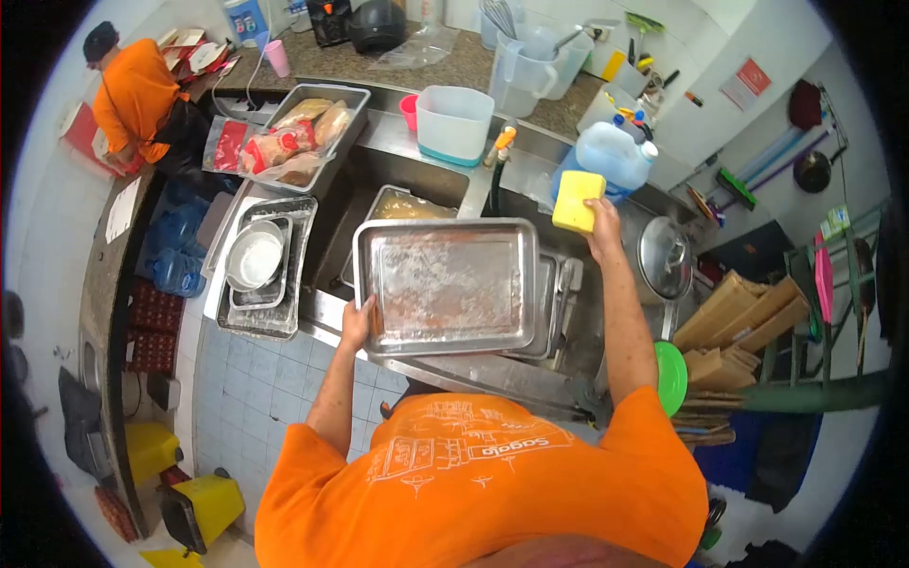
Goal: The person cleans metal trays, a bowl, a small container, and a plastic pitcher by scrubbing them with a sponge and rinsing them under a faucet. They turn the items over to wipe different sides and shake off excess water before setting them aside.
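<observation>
We stand at a steel sink (426, 182) under a speckled counter (454, 66). Our left hand (358, 322) has its fingers clamped on the tray (445, 284), which spreads right of them. Our right hand (603, 225) grips a yellow sponge (578, 201) just past the tray's far corner. The tray hides the basin below it.

Fingers of the left hand (357, 323) out of sight under the tray (445, 284); pans (552, 289) below it mostly covered.
</observation>
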The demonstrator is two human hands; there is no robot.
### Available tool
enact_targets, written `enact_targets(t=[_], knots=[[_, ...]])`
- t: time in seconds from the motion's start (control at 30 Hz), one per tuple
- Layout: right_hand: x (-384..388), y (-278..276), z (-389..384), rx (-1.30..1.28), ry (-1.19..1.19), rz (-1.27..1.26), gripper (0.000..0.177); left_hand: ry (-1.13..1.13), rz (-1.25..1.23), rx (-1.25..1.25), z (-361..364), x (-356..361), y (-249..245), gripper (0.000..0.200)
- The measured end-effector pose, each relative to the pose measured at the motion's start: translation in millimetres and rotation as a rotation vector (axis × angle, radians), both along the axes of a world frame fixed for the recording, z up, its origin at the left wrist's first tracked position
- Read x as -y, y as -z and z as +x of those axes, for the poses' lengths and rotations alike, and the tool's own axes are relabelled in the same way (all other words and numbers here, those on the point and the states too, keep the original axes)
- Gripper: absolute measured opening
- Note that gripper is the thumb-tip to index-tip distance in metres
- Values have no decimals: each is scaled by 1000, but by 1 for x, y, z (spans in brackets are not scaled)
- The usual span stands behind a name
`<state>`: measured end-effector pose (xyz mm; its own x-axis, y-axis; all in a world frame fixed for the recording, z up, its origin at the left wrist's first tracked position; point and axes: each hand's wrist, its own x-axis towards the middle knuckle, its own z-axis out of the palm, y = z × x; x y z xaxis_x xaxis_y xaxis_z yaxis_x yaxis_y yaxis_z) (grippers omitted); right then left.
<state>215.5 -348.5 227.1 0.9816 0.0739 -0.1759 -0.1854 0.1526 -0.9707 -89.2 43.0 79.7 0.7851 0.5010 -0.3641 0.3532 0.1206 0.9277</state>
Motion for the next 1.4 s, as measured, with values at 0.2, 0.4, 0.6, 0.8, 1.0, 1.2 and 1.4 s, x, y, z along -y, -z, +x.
enact_targets(t=[0.2, 0.4, 0.6, 0.8, 1.0, 1.2, 1.4], knots=[[-134, -64, 103, 694, -112, -465, 37, -90, 173, -173, -33, -18, 36, 35], [-291, -35, 232, 791, -534, -1167, 39, -127, 192, -180, -35, -18, 34, 32], [-379, 73, 330, 527, -1202, -1796, 51, -138, 156, -270, -39, -23, 50, 30], [-395, 102, 311, 295, -1334, -1579, 50, -162, 85, -434, -38, -19, 50, 31], [-382, 99, 307, 8, -1273, -1204, 49, -196, 173, -134, -19, -14, 54, 30], [-380, 41, 303, 402, -1187, -1469, 38, -182, 8, -229, -17, -6, 42, 33], [-268, -16, 131, 667, -682, -954, 25, -208, 174, -185, -18, 14, 53, 38]])
